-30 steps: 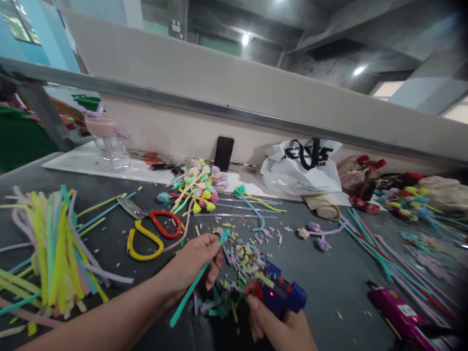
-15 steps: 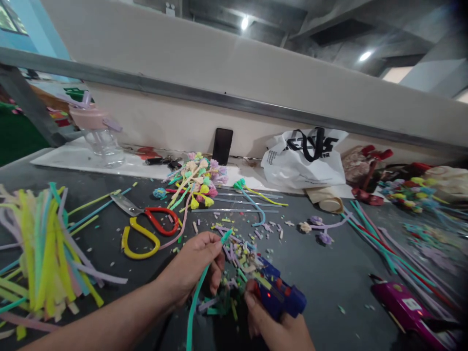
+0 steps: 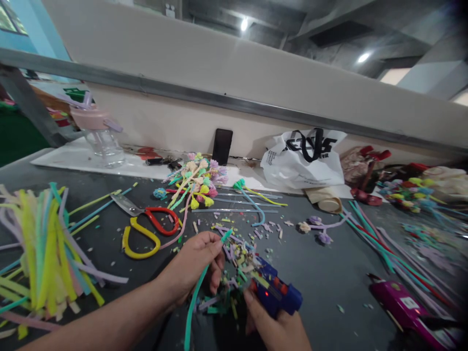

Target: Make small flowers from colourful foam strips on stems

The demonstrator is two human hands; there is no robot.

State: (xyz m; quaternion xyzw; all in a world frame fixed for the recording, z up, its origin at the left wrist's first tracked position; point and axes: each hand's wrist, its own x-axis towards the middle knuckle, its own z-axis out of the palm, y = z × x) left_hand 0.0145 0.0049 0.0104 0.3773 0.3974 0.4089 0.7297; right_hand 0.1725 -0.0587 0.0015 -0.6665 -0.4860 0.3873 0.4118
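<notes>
Pinched in my left hand (image 3: pixel 204 261) is a teal pipe cleaner (image 3: pixel 193 304); its short tip pokes up past the thumb and its long end hangs toward me. My right hand (image 3: pixel 272 321) is wrapped around a blue glue gun (image 3: pixel 280 292) with a small red light lit on its side. The gun's nose points up and left, over a heap of cut pipe-cleaner scraps (image 3: pixel 239 258). Between the gun and the teal pipe cleaner there is a gap. Scissors (image 3: pixel 141 234) with one red and one yellow handle lie open beyond my left forearm.
Pipe-cleaner strips (image 3: pixel 47 248) are piled at left. Fuzzy flowers (image 3: pixel 199 180), clear glue sticks (image 3: pixel 237 211) and a phone (image 3: pixel 222 146) sit farther back. A white bag (image 3: pixel 303 161), a purple flower stem (image 3: pixel 323 226) and a magenta tool (image 3: pixel 405 307) are to the right. A cup (image 3: pixel 100 136) stands back left.
My right hand and the glue gun have shifted very slightly left. My left hand keeps the teal pipe cleaner in nearly the same place.
</notes>
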